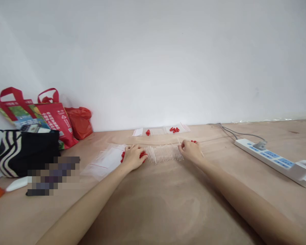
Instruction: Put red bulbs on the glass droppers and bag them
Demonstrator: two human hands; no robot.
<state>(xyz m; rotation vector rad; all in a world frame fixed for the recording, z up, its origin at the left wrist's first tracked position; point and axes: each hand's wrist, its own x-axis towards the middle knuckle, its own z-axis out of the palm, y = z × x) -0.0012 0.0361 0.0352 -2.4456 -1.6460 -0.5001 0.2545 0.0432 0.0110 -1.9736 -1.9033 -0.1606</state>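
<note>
A row of thin pale sticks (164, 153) lies side by side on the wooden table, between my two hands. At its left end my left hand (134, 158) rests palm down over small red pieces (143, 154), fingers apart and partly covering them. More red shows by its outer side. My right hand (191, 150) is at the row's right end with its fingertips pinched. A thin pale stick (179, 140) sticks up from those fingertips; the rest of it is hidden by the hand. Just behind that hand lie a few red pieces (193, 141).
Clear plastic bags (104, 162) lie left of my left hand. Near the wall are small bags (185, 128) with red pieces and sticks. A white power strip (272, 160) with grey cables stands right. Shopping bags (57, 119) and a black bag (33, 153) stand left.
</note>
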